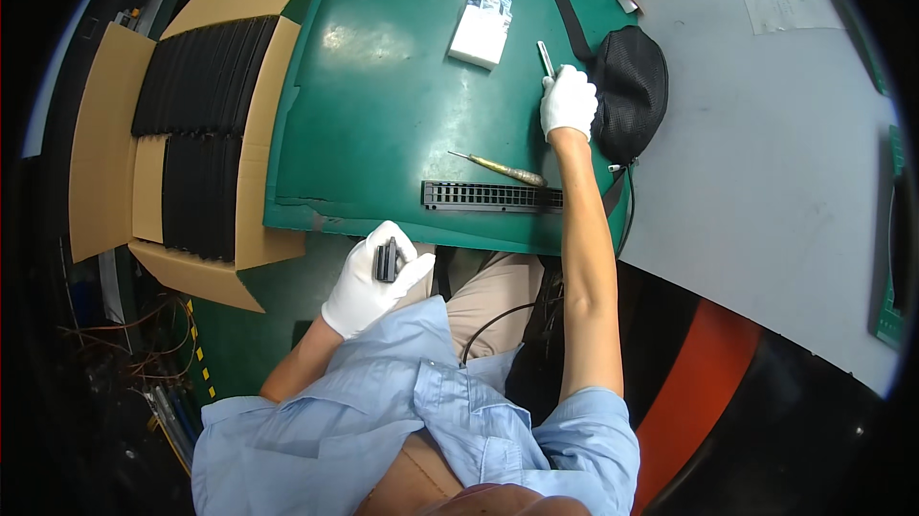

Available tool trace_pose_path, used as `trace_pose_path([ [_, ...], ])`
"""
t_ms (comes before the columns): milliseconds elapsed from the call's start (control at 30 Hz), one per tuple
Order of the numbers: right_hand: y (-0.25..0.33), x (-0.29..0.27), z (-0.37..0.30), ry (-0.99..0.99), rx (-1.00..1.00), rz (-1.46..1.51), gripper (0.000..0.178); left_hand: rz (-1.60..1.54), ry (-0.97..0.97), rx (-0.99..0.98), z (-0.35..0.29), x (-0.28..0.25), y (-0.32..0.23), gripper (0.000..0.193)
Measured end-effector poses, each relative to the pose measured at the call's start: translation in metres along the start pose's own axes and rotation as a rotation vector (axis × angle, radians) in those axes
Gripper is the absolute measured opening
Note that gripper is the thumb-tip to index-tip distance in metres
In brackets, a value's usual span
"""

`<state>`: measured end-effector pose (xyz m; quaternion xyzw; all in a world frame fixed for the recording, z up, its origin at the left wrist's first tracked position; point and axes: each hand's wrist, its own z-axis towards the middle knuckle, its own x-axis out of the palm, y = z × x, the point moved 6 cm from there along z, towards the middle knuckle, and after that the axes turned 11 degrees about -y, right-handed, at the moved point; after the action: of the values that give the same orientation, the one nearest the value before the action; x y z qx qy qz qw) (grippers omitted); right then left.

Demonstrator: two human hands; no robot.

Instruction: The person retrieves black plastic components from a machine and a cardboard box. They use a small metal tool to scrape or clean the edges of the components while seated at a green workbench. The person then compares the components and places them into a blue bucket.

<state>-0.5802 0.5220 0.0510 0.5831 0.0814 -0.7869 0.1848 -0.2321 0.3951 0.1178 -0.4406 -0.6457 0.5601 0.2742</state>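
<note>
Both hands in white gloves. Left hand [371, 284] sits low, just off the near edge of the green-matted table [383, 104], above the lap; grip clamped on a small black plastic block [386, 258], fingers wrapped round it w/ thumb on the right side. Right hand [569, 101] stretched far fwd over the mat, grip closed on a slim silver-grey pen-like tool [545, 58] that pokes up past the knuckles; can't tell the tool type. Just right of that hand, touching or nearly so, a black mesh pouch [632, 85] w/ a black strap [567, 13] running away from it. Between the two hands, near the table's front edge, lies a long black slotted plastic strip [490, 195]; just behind it a thin pointed tool w/ yellowish handle [500, 168], lying flat. Further back on the mat, a white box w/ blue-topped packet [484, 18]. Left of the table, an open brown cardboard carton [105, 133] packed w/ rows of black strips [206, 123]. Grey sheet [766, 152] covers the table's right part.
</note>
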Motion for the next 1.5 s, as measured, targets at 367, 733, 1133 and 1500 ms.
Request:
trace_pose_path([
  [367,0.102,-0.023,0.015,-0.341,-0.549,0.337,0.036,-0.008,-0.014,0.076,0.000,0.007,-0.007,0.025],
  [733,0.076,-0.065,-0.040,-0.222,-0.469,0.527,0.017,-0.070,-0.012,-0.078,-0.016,0.002,-0.012,0.023],
  [1133,-0.002,-0.136,-0.178,-0.220,-0.077,0.596,0.020,-0.136,-0.011,0.886,-0.079,0.004,-0.115,0.028],
  [1500,0.051,-0.094,-0.160,-0.233,-0.518,0.445,0.016,0.143,-0.160,0.646,-0.064,-0.001,-0.068,0.036],
])
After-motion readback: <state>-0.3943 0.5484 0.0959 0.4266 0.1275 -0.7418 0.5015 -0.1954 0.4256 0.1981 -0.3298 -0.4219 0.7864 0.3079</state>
